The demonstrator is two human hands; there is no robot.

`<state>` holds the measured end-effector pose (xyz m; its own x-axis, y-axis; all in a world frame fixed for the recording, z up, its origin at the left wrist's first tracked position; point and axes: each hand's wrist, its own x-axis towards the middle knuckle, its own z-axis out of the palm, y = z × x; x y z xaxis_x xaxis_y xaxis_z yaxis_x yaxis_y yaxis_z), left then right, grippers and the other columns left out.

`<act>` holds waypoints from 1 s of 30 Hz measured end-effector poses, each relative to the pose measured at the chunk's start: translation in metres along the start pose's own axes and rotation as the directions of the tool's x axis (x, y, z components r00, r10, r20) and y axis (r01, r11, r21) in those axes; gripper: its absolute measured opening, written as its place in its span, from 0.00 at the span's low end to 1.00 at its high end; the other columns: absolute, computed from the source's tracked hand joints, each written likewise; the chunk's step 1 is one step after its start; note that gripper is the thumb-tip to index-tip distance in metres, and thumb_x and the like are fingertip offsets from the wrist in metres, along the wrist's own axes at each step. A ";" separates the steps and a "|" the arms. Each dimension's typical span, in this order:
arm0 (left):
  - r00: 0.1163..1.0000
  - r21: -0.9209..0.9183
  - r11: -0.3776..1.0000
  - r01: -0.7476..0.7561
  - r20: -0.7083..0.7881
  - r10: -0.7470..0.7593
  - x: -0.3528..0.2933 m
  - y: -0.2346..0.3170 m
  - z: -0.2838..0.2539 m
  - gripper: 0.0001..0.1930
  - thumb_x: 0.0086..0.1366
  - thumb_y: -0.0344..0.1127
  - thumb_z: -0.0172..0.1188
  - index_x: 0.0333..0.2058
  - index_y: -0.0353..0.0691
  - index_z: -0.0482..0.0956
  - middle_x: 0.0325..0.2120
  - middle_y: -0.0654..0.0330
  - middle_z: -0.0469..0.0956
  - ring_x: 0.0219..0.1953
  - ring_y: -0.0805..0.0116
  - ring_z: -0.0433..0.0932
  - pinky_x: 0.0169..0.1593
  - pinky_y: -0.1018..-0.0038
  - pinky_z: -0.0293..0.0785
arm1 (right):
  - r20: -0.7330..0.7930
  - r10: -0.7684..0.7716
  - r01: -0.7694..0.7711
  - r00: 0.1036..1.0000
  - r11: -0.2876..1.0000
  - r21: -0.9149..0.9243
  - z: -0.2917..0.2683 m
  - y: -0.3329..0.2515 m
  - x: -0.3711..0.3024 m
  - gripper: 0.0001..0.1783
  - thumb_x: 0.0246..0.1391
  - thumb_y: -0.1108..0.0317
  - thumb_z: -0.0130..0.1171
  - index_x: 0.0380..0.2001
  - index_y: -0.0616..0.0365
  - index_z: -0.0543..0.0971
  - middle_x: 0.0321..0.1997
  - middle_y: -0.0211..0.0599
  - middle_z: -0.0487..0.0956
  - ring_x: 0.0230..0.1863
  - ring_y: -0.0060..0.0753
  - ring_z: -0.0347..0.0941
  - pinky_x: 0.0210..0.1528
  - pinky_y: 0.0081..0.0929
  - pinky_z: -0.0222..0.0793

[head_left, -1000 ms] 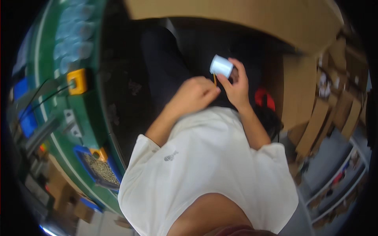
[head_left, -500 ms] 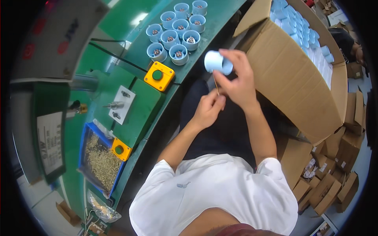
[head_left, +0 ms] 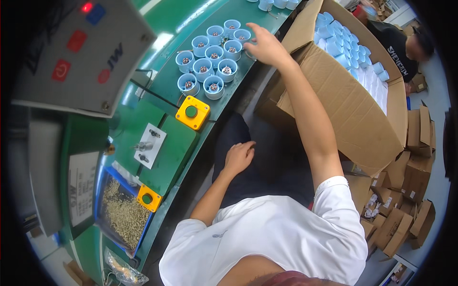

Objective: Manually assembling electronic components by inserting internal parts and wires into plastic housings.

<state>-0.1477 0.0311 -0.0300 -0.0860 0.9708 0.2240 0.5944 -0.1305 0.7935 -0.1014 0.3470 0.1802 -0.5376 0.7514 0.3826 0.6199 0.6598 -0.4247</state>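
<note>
My right hand (head_left: pixel 267 46) is stretched out over the bench, open. Its thumb and forefinger stand apart on either side of a light blue plastic cup (head_left: pixel 242 36); whether they touch it I cannot make out. That cup is at the right edge of a cluster of similar blue cups (head_left: pixel 202 70), several with small coppery and silvery parts inside. Above my dark-clothed lap hovers or rests my left hand (head_left: pixel 238 158), fingers loosely extended, with nothing visible in it.
Yellow boxes with green buttons (head_left: pixel 191 112) flank a metal fixture (head_left: pixel 150 145). A blue tray (head_left: pixel 125 209) holds small brass-coloured parts. At right stands a big carton (head_left: pixel 341 107) of blue cups. A person (head_left: pixel 396 45) is behind it, with smaller cartons (head_left: pixel 391 229) on the floor.
My right hand has moved up and forward from over my lap, and the cup it held now stands at the cluster's edge. My left hand has dropped back, without the thin strand seen earlier.
</note>
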 end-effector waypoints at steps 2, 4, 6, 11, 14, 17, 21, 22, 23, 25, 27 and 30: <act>0.995 -0.013 0.999 0.038 0.093 -0.037 0.008 0.008 0.003 0.14 0.66 0.36 0.60 0.48 0.42 0.82 0.28 0.52 0.82 0.33 0.55 0.82 0.37 0.62 0.77 | -0.127 -0.139 0.152 0.982 0.983 0.101 -0.024 -0.004 -0.018 0.26 0.55 0.64 0.65 0.57 0.57 0.76 0.51 0.46 0.81 0.45 0.44 0.82 0.49 0.35 0.77; 0.988 -0.018 0.999 0.051 0.148 -0.048 0.005 0.009 -0.001 0.14 0.65 0.37 0.60 0.48 0.42 0.82 0.30 0.51 0.82 0.34 0.52 0.82 0.38 0.60 0.77 | -0.162 -0.124 0.141 0.979 0.984 0.104 -0.067 -0.019 -0.029 0.23 0.56 0.64 0.65 0.54 0.58 0.78 0.47 0.45 0.82 0.43 0.43 0.82 0.47 0.34 0.78; 0.964 0.011 0.978 0.209 0.166 -0.208 0.007 0.009 -0.006 0.13 0.66 0.37 0.59 0.47 0.43 0.83 0.30 0.53 0.83 0.32 0.55 0.82 0.37 0.62 0.78 | -0.242 -0.092 0.121 0.966 0.986 0.111 -0.123 -0.021 -0.040 0.17 0.57 0.63 0.64 0.47 0.60 0.82 0.39 0.42 0.85 0.39 0.40 0.83 0.44 0.32 0.78; 0.943 -0.002 0.981 0.192 0.278 -0.184 0.012 0.020 0.002 0.12 0.66 0.39 0.58 0.45 0.45 0.84 0.32 0.54 0.84 0.35 0.55 0.83 0.40 0.62 0.78 | -0.156 0.145 -0.189 0.977 0.927 -0.323 -0.227 0.126 -0.029 0.18 0.57 0.54 0.63 0.37 0.60 0.85 0.35 0.46 0.85 0.37 0.46 0.83 0.42 0.36 0.78; 0.958 -0.007 0.990 0.140 0.252 -0.134 0.016 0.026 0.007 0.11 0.66 0.38 0.60 0.43 0.43 0.85 0.31 0.53 0.84 0.32 0.56 0.83 0.37 0.65 0.77 | 0.042 0.377 -0.279 0.925 0.751 -0.599 -0.230 0.213 -0.056 0.20 0.55 0.51 0.63 0.37 0.57 0.86 0.38 0.48 0.85 0.40 0.49 0.82 0.44 0.42 0.77; 0.964 0.016 0.991 0.131 0.232 -0.131 0.012 0.020 0.009 0.11 0.66 0.38 0.59 0.43 0.44 0.85 0.31 0.54 0.84 0.34 0.56 0.83 0.38 0.64 0.78 | 0.195 0.448 -0.264 0.872 0.768 -0.583 -0.211 0.236 -0.074 0.20 0.54 0.51 0.63 0.39 0.57 0.86 0.39 0.49 0.85 0.40 0.50 0.82 0.44 0.43 0.76; 0.960 0.086 0.990 0.115 0.244 -0.133 0.016 0.027 0.011 0.11 0.67 0.38 0.59 0.42 0.44 0.85 0.32 0.53 0.84 0.35 0.56 0.84 0.39 0.63 0.78 | 0.356 0.478 -0.201 0.803 0.779 -0.593 -0.206 0.236 -0.062 0.21 0.52 0.54 0.63 0.43 0.56 0.86 0.42 0.48 0.85 0.48 0.50 0.79 0.53 0.46 0.73; 0.958 0.107 0.989 0.100 0.258 -0.124 0.022 0.031 0.016 0.11 0.67 0.38 0.59 0.42 0.43 0.85 0.32 0.53 0.84 0.35 0.55 0.84 0.39 0.64 0.78 | 0.307 0.456 -0.178 0.835 0.753 -0.633 -0.206 0.239 -0.063 0.21 0.52 0.55 0.62 0.44 0.55 0.86 0.46 0.47 0.84 0.55 0.51 0.75 0.58 0.48 0.69; 0.954 0.113 0.992 0.053 0.288 -0.084 0.028 0.034 0.023 0.11 0.67 0.38 0.59 0.42 0.43 0.85 0.32 0.53 0.84 0.35 0.55 0.84 0.39 0.64 0.78 | 0.250 0.442 -0.172 0.861 0.717 -0.675 -0.211 0.234 -0.066 0.21 0.52 0.56 0.61 0.45 0.54 0.86 0.49 0.46 0.83 0.61 0.51 0.71 0.62 0.51 0.64; 0.950 0.069 0.994 0.079 0.297 -0.096 0.025 0.039 0.038 0.10 0.67 0.37 0.59 0.42 0.42 0.85 0.33 0.52 0.84 0.35 0.54 0.84 0.40 0.64 0.78 | -0.155 0.278 -0.313 0.948 0.731 -0.607 -0.223 0.221 -0.072 0.23 0.54 0.51 0.57 0.46 0.53 0.86 0.57 0.46 0.79 0.67 0.51 0.65 0.69 0.53 0.57; 0.919 0.061 0.997 0.057 0.386 -0.076 0.017 0.039 0.042 0.10 0.67 0.37 0.59 0.42 0.42 0.85 0.34 0.51 0.84 0.35 0.53 0.84 0.41 0.64 0.78 | -0.824 -0.034 -0.077 0.565 0.993 -0.094 -0.244 0.168 -0.071 0.21 0.52 0.53 0.63 0.39 0.59 0.86 0.52 0.46 0.82 0.53 0.46 0.79 0.54 0.40 0.74; 0.896 0.001 0.996 0.092 0.435 -0.083 0.016 0.045 0.051 0.10 0.67 0.34 0.59 0.42 0.39 0.85 0.34 0.49 0.84 0.35 0.51 0.84 0.41 0.65 0.78 | -0.892 0.043 0.146 0.451 0.982 0.122 -0.293 0.079 -0.172 0.16 0.52 0.68 0.66 0.17 0.61 0.72 0.45 0.45 0.84 0.36 0.36 0.83 0.39 0.30 0.78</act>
<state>-0.0814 0.0517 -0.0200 0.2215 0.9687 -0.1118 0.5851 -0.0404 0.8099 0.2071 0.2676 0.3211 0.2942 0.3596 0.8855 0.4603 0.7587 -0.4610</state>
